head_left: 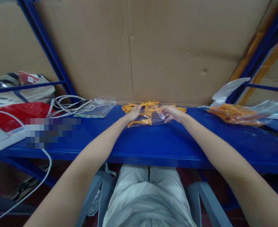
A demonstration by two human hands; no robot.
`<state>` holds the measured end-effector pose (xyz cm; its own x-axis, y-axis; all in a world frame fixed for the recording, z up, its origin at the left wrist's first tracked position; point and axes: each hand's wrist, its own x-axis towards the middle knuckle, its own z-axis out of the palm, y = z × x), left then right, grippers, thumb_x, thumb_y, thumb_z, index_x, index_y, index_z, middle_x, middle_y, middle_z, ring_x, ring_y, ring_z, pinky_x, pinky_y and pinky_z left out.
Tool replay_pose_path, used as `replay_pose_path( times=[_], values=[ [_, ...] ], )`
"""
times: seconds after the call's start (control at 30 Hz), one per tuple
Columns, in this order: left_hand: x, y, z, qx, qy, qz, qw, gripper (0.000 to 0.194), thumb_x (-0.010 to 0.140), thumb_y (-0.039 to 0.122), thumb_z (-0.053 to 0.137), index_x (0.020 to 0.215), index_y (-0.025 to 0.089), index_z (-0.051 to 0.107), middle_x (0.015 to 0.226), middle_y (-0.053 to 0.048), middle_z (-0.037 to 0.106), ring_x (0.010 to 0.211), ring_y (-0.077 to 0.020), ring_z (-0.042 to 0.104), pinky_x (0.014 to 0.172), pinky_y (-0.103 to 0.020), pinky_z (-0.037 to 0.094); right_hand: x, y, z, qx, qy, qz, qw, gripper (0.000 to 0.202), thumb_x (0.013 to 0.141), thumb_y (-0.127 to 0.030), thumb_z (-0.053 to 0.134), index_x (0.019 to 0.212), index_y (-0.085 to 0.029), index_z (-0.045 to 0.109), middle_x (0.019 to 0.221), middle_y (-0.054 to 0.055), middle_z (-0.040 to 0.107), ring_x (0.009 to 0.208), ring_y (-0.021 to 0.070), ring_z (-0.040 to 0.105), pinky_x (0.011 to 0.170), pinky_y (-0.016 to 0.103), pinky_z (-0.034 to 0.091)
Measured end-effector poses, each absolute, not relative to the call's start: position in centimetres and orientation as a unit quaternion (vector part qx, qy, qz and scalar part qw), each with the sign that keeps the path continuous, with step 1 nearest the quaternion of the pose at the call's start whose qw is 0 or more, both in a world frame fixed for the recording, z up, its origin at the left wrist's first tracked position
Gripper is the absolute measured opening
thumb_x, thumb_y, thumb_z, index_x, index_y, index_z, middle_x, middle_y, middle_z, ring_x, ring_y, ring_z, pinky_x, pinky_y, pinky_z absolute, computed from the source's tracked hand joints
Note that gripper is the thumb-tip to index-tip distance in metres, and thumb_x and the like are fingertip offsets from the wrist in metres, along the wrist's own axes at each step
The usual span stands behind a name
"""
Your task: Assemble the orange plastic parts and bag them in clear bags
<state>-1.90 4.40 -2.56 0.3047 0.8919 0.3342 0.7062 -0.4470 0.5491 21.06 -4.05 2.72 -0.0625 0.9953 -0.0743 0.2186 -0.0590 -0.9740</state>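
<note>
Two arms outstretched, left hand (133, 113) and right hand (172, 113) flat, grips apart, on orange parts (146, 112).

Our arms are bare from the lower edge of the frame up to the left hand (133, 113) and right hand (172, 113): no sleeves, watch or rings that we can see. At bottom centre, we wear pale grey-beige trousers, softly creased.

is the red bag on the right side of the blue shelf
No, the red bag lies at the left end of the blue shelf, while the right end holds a clear bag of orange parts.
</note>
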Motion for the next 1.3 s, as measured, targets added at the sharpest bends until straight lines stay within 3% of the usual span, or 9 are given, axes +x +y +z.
replay_pose_path(
  times=[0.13, 0.27, 0.53, 0.67, 0.87, 1.0, 1.17, 1.3],
  values=[
    [-1.2, 3.9, -2.4, 0.729, 0.592, 0.303, 0.163, 0.064, 0.098, 0.047, 0.016, 0.146, 0.01, 0.035, 0.155, -0.018, 0.035, 0.146, -0.0251, 0.028, 0.118, -0.04, 0.025, 20.8, -3.7, 2.2, -0.525, -0.495, 0.532, 0.443, 0.016, 0.093, -0.013, 0.045, 0.106, -0.014, 0.055, 0.07, 0.003, 0.064, 0.054, 0.0123, 0.06, 0.055, 0.027, 0.056],
    [-1.0, 3.0, -2.5, 0.742, 0.592, 0.272, 0.162, 0.065, 0.096, 0.049, 0.024, 0.149, 0.011, 0.031, 0.156, -0.017, 0.032, 0.147, -0.0258, 0.026, 0.118, -0.041, 0.023, 20.4, -3.2, 1.3, -0.551, -0.451, 0.535, 0.454, 0.025, 0.091, -0.002, 0.04, 0.107, -0.017, 0.051, 0.062, -0.001, 0.059, 0.056, 0.0136, 0.065, 0.063, 0.03, 0.059],
    [-0.6, 2.4, -2.5, 0.794, 0.514, 0.258, 0.197, 0.064, 0.096, 0.054, 0.024, 0.151, 0.022, 0.028, 0.16, -0.008, 0.027, 0.148, -0.0228, 0.021, 0.12, -0.039, 0.018, 20.6, -3.6, 1.8, -0.545, -0.489, 0.584, 0.351, 0.017, 0.095, -0.003, 0.043, 0.089, -0.01, 0.057, 0.061, 0.004, 0.065, 0.056, 0.0118, 0.067, 0.062, 0.023, 0.059],
    [0.0, 2.2, -2.6, 0.795, 0.486, 0.282, 0.229, 0.063, 0.097, 0.054, 0.022, 0.15, 0.021, 0.029, 0.16, -0.009, 0.025, 0.149, -0.0224, 0.02, 0.12, -0.038, 0.017, 21.4, -3.3, 1.4, -0.555, -0.515, 0.564, 0.33, 0.016, 0.095, -0.008, 0.049, 0.084, -0.01, 0.059, 0.058, 0.005, 0.066, 0.052, 0.0113, 0.066, 0.057, 0.019, 0.057],
    [0.1, 2.1, -1.6, 0.775, 0.475, 0.361, 0.21, 0.056, 0.101, 0.042, 0.014, 0.144, 0.015, 0.038, 0.155, -0.011, 0.038, 0.146, -0.0194, 0.03, 0.118, -0.034, 0.024, 20.9, -3.3, 0.5, -0.576, -0.531, 0.521, 0.339, 0.031, 0.096, -0.016, 0.052, 0.065, -0.012, 0.057, 0.048, 0.004, 0.061, 0.039, 0.0074, 0.055, 0.042, 0.013, 0.047],
    [-0.4, 2.3, -1.1, 0.764, 0.488, 0.371, 0.199, 0.054, 0.101, 0.044, 0.013, 0.142, 0.018, 0.039, 0.152, -0.012, 0.042, 0.138, -0.02, 0.043, 0.113, -0.034, 0.034, 19.8, -3.7, 0.5, -0.574, -0.506, 0.515, 0.385, 0.029, 0.096, -0.01, 0.049, 0.068, -0.012, 0.057, 0.052, 0.004, 0.064, 0.044, 0.008, 0.059, 0.047, 0.015, 0.05],
    [-0.5, 2.3, -1.4, 0.815, 0.461, 0.323, 0.14, 0.044, 0.096, 0.032, 0.033, 0.135, 0.014, 0.042, 0.144, -0.015, 0.051, 0.135, -0.0233, 0.046, 0.114, -0.038, 0.032, 19.1, -3.9, 0.4, -0.563, -0.497, 0.518, 0.409, 0.02, 0.094, -0.01, 0.053, 0.074, -0.012, 0.056, 0.057, 0.004, 0.067, 0.046, 0.0086, 0.06, 0.048, 0.017, 0.05],
    [-0.4, 2.3, -1.8, 0.833, 0.456, 0.298, 0.098, 0.035, 0.09, 0.024, 0.042, 0.123, 0.015, 0.048, 0.13, -0.015, 0.061, 0.124, -0.0251, 0.055, 0.11, -0.042, 0.038, 19.4, -3.8, 0.2, -0.54, -0.526, 0.514, 0.409, 0.016, 0.093, -0.014, 0.057, 0.077, -0.013, 0.058, 0.061, 0.004, 0.069, 0.046, 0.0086, 0.06, 0.045, 0.017, 0.048]
  ],
)
